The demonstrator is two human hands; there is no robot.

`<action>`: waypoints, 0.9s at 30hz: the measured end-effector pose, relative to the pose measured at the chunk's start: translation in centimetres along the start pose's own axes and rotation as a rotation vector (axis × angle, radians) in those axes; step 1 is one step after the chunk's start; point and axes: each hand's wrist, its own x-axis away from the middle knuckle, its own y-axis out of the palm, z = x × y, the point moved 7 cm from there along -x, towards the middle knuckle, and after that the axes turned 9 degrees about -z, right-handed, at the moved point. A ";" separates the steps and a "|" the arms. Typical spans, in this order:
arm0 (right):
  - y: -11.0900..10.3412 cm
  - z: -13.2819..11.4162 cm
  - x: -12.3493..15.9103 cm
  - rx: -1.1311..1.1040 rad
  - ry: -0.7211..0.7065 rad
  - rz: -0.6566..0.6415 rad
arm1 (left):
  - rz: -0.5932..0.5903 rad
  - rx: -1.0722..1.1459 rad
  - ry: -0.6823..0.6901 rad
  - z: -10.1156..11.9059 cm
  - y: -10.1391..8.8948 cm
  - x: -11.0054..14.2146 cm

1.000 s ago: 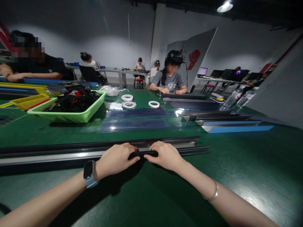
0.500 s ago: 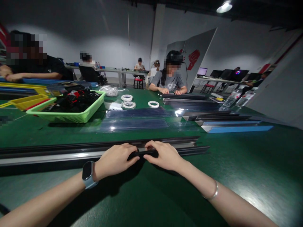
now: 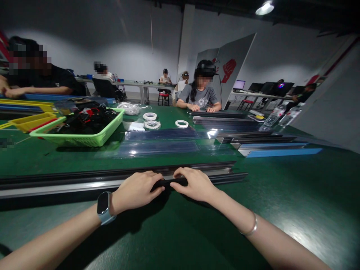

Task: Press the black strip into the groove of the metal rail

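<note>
A long black and silver rail (image 3: 70, 180) lies across the green table in front of me. A thin black strip (image 3: 170, 182) runs along its near edge. My left hand (image 3: 136, 190), with a watch on its wrist, has its fingers curled over the strip. My right hand (image 3: 195, 183), with a bracelet on its wrist, grips the same strip just to the right. The two hands sit side by side, fingertips almost touching.
A green basket (image 3: 81, 138) of black parts stands at the back left beside yellow trays (image 3: 30, 120). Tape rolls (image 3: 152, 120) and clear sheets (image 3: 160, 144) lie mid-table. More rails and a blue strip (image 3: 281, 152) lie at the right. Other people sit at work across the table.
Both hands stay on the strip. The right fingers have shifted slightly along it, and the view has drifted a little.
</note>
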 end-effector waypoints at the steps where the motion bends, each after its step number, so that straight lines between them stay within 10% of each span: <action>1: 0.1 0.0 0.0 0.012 -0.005 -0.005 | 0.008 -0.001 -0.004 0.0 -0.1 0.0; 27: 0.4 0.3 -0.2 0.052 0.026 -0.001 | 0.020 -0.063 0.086 0.5 0.2 0.1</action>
